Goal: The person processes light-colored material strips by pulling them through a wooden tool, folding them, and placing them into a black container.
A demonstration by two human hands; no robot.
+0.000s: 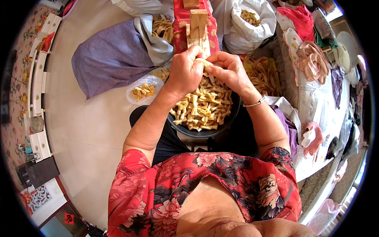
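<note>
A pale yellow strip (203,62), seemingly tofu skin, is pinched between my two hands. My left hand (187,69) has closed around one end, while the thumb and fingers of my right hand (229,71) grip the other. How the strip is folded inside the fingers is hidden. Beneath both hands, a heap of knotted yellow strips (204,103) fills a round black basin (204,134) at my lap. Just beyond my fingers, a wooden block (198,25) stands upright on a worn wooden board (192,40), over a red patterned cloth (180,38).
Left of the basin, a clear plastic bag (158,84) holds more yellow pieces. A blue-grey cloth (112,59) partly covers loose strips (162,29). A white woven sack (266,17) of yellow pieces stands at the back right. More strips (262,74) lie beside a cloth-strewn bed (311,100).
</note>
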